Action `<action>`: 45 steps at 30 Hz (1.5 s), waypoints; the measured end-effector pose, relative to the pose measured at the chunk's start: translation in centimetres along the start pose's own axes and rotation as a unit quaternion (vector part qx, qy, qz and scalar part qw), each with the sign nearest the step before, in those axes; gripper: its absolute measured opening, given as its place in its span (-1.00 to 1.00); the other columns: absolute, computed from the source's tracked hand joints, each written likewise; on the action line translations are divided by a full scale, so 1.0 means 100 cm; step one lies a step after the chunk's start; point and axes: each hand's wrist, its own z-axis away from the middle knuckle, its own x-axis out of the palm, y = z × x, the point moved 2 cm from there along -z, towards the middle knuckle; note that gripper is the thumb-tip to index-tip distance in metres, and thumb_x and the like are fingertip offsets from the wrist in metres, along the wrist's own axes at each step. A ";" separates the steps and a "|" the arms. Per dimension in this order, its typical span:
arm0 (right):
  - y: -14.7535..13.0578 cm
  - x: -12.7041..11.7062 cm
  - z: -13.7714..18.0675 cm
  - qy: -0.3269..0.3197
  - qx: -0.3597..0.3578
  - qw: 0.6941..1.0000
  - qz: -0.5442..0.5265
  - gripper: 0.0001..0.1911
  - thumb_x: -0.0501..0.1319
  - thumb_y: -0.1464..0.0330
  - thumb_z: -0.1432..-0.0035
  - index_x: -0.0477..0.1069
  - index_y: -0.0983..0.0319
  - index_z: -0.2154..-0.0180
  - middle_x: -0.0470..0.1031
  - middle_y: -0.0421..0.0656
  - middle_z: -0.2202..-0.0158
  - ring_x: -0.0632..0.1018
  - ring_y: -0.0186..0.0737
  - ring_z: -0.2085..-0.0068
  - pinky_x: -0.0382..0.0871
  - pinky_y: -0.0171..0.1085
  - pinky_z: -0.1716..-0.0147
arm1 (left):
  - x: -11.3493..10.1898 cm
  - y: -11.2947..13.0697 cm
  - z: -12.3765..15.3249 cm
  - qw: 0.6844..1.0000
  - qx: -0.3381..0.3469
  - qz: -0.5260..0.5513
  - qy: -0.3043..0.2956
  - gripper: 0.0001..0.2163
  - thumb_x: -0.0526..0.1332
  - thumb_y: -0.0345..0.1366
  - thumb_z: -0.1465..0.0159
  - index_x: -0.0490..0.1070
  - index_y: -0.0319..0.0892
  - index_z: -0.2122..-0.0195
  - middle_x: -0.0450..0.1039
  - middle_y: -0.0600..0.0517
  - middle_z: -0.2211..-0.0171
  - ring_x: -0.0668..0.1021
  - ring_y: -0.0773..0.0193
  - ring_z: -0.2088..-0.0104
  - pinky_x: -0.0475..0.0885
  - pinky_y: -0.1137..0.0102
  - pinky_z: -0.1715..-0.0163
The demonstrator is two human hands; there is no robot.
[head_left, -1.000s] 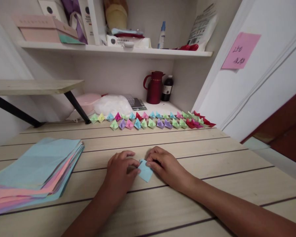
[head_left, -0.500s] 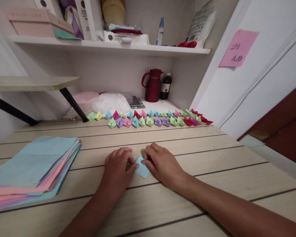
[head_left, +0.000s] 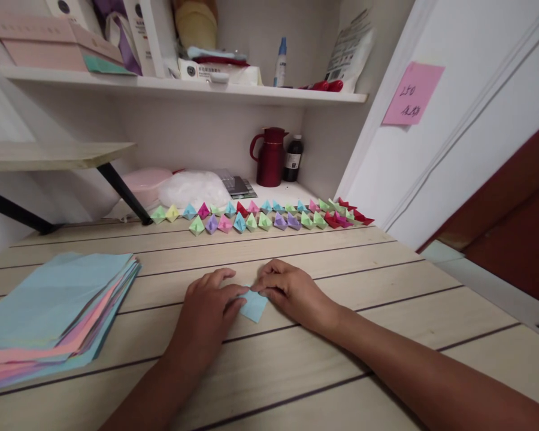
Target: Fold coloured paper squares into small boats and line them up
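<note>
A small folded piece of light blue paper (head_left: 254,307) lies on the wooden table between my hands, one corner pointing toward me. My left hand (head_left: 209,305) is at its left edge, with thumb and index finger closed on the paper. From the right, my right hand (head_left: 291,292) pinches its upper corner, the other fingers curled. The fingertips partly cover the top of the paper. Beyond the hands, folded paper boats (head_left: 264,222) in several colours stand in two rows along the back of the table.
On the left lies a stack of coloured paper sheets (head_left: 67,293). A red jug (head_left: 270,158) and a dark bottle (head_left: 293,158) stand in the alcove behind the boats, under a white shelf (head_left: 184,87). A black bracket (head_left: 124,194) holds a small wooden shelf (head_left: 58,155) at left.
My right fingertips have come in over the paper's top corner, nearer the left fingers. The left index finger has stretched along the top edge. The whole view has shifted slightly.
</note>
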 end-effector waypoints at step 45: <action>-0.008 0.004 -0.004 -0.012 0.071 0.997 0.025 -0.65 0.35 0.37 -0.06 0.48 0.12 0.07 0.47 -0.13 0.16 0.46 -0.10 0.10 0.30 -0.15 0.11 | 0.009 -0.009 -0.003 0.996 -0.070 0.038 0.045 -0.74 0.33 -0.34 -0.08 0.52 0.02 0.17 0.43 0.01 -0.08 0.41 0.02 -0.10 0.22 0.06 -0.05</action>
